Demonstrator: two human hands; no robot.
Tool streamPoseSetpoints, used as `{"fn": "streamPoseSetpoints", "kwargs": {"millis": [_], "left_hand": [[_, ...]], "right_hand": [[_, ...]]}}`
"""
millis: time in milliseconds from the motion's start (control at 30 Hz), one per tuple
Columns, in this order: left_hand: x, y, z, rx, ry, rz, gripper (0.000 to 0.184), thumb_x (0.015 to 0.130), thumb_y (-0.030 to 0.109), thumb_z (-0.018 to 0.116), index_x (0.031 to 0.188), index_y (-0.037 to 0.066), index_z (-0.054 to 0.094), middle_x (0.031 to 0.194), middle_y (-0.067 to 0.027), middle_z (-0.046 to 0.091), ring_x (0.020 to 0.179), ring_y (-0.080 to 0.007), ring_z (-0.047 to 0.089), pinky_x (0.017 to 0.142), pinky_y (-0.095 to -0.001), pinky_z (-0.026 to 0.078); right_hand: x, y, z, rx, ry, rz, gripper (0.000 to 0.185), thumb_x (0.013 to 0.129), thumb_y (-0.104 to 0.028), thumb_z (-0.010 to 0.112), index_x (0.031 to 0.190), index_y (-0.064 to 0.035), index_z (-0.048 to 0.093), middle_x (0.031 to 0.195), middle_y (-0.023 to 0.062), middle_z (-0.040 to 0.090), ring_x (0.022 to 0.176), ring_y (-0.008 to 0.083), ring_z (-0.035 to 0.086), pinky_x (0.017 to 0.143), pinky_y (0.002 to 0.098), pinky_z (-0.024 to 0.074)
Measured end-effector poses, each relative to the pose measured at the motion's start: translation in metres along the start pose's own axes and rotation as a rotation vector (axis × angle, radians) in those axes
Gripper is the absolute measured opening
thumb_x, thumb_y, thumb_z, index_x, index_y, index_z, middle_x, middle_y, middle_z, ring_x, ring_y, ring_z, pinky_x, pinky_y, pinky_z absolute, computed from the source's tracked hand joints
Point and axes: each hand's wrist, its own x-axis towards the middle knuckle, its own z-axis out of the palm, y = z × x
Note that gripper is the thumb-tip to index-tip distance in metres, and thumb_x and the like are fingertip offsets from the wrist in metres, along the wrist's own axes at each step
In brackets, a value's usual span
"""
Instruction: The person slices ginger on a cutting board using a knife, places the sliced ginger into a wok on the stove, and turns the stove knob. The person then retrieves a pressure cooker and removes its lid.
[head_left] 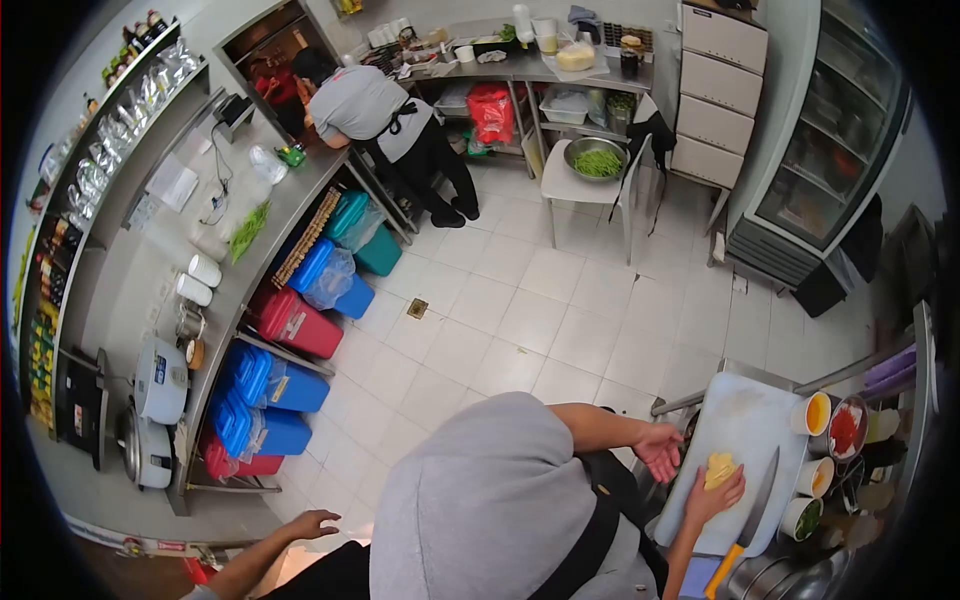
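My right hand [716, 497] curls round a pale yellow piece of food [720, 468] on the white cutting board [738, 405]; its exact kind is unclear. Just left of the board's edge, my left hand [660, 450] shows its palm, with the fingers apart and nothing in them. A knife with an orange handle [722, 572] lies along the board's right side, its blade pointing away past my right hand. My grey shirt and black apron strap fill the bottom middle of the view.
Tubs of orange sauce [818, 411] and green herbs [801, 519], plus a bowl of chopped red food [846, 428], line the board's right side. Another person [375, 112] bends at the far counter. Someone's hand [316, 523] shows lower left. A chair [590, 205] carries a bowl of greens.
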Motion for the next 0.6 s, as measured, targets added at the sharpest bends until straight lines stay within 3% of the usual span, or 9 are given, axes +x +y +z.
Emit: {"fn": "streamPoseSetpoints", "kwargs": {"millis": [67, 133, 167, 267, 333, 400, 500, 533, 600], "left_hand": [[0.005, 0.003, 0.008, 0.013, -0.097, -0.046, 0.062, 0.091, 0.044, 0.036, 0.106, -0.013, 0.055, 0.113, -0.0381, 0.054, 0.107, -0.0536, 0.054, 0.093, -0.0600, 0.044], [0.005, 0.008, 0.004, 0.160, -0.304, -0.065, 0.073, 0.089, 0.044, 0.035, 0.122, -0.020, 0.044, 0.124, -0.0400, 0.048, 0.117, -0.0521, 0.049, 0.105, -0.0538, 0.037], [-0.005, 0.009, 0.011, 0.181, -0.297, -0.053, 0.074, 0.089, 0.045, 0.035, 0.120, -0.022, 0.044, 0.126, -0.0418, 0.044, 0.121, -0.0527, 0.044, 0.105, -0.0555, 0.035], [-0.017, 0.015, 0.008, -0.082, -0.312, -0.153, 0.068, 0.092, 0.041, 0.031, 0.121, -0.019, 0.046, 0.127, -0.0392, 0.046, 0.123, -0.0518, 0.042, 0.108, -0.0553, 0.031], [-0.026, 0.014, 0.022, -0.076, -0.217, -0.143, 0.069, 0.091, 0.047, 0.033, 0.110, -0.016, 0.056, 0.124, -0.0398, 0.048, 0.124, -0.0532, 0.040, 0.109, -0.0550, 0.031], [-0.025, 0.018, 0.023, -0.084, -0.208, -0.152, 0.068, 0.092, 0.046, 0.032, 0.109, -0.015, 0.058, 0.124, -0.0401, 0.048, 0.124, -0.0539, 0.040, 0.108, -0.0550, 0.031], [-0.020, 0.020, 0.023, -0.112, -0.231, -0.149, 0.070, 0.093, 0.046, 0.031, 0.112, -0.017, 0.054, 0.124, -0.0415, 0.047, 0.124, -0.0557, 0.038, 0.108, -0.0552, 0.030], [-0.019, 0.024, 0.026, -0.035, -0.253, -0.149, 0.068, 0.093, 0.046, 0.029, 0.116, -0.014, 0.052, 0.121, -0.0379, 0.050, 0.122, -0.0526, 0.043, 0.105, -0.0547, 0.035], [-0.015, 0.025, 0.022, 0.042, -0.268, -0.133, 0.066, 0.094, 0.045, 0.026, 0.120, -0.011, 0.050, 0.119, -0.0343, 0.054, 0.119, -0.0495, 0.048, 0.102, -0.0542, 0.039]], "right_hand": [[0.014, 0.015, 0.026, -0.006, -0.001, -0.068, 0.081, 0.070, -0.029, 0.075, 0.136, -0.0002, 0.039, 0.132, 0.0229, 0.041, 0.126, 0.0406, 0.033, 0.108, 0.0515, 0.0233], [0.018, 0.016, 0.045, 0.021, -0.003, -0.117, 0.072, 0.074, -0.032, 0.073, 0.131, 0.0015, 0.044, 0.126, 0.0232, 0.046, 0.123, 0.0404, 0.036, 0.106, 0.0518, 0.0253], [0.018, 0.007, 0.040, 0.123, -0.073, -0.084, 0.067, 0.074, -0.031, 0.073, 0.127, 0.0017, 0.047, 0.126, 0.0235, 0.046, 0.122, 0.0407, 0.037, 0.105, 0.0519, 0.0270], [0.020, -0.009, 0.017, 0.170, -0.082, -0.080, 0.070, 0.069, -0.032, 0.076, 0.126, -0.0013, 0.050, 0.126, 0.0233, 0.047, 0.122, 0.0412, 0.038, 0.105, 0.0503, 0.0286], [0.027, -0.025, 0.008, 0.013, -0.132, -0.090, 0.081, 0.064, -0.042, 0.078, 0.134, -0.0118, 0.049, 0.128, 0.0195, 0.045, 0.123, 0.0389, 0.038, 0.104, 0.0504, 0.0293], [0.038, -0.035, 0.006, 0.014, -0.181, -0.122, 0.077, 0.063, -0.044, 0.078, 0.130, -0.0153, 0.053, 0.126, 0.0176, 0.045, 0.121, 0.0378, 0.039, 0.102, 0.0503, 0.0307], [0.043, -0.027, 0.017, 0.095, -0.205, -0.262, 0.064, 0.065, -0.041, 0.077, 0.121, -0.0161, 0.059, 0.120, 0.0165, 0.048, 0.117, 0.0373, 0.043, 0.100, 0.0488, 0.0333], [0.042, -0.027, 0.018, 0.096, -0.203, -0.261, 0.064, 0.065, -0.041, 0.077, 0.121, -0.0161, 0.059, 0.120, 0.0165, 0.048, 0.117, 0.0373, 0.043, 0.100, 0.0488, 0.0333], [0.040, -0.033, 0.023, 0.229, -0.245, -0.500, 0.052, 0.068, -0.036, 0.075, 0.112, -0.0103, 0.062, 0.113, 0.0159, 0.052, 0.110, 0.0370, 0.047, 0.096, 0.0472, 0.0371]]}}
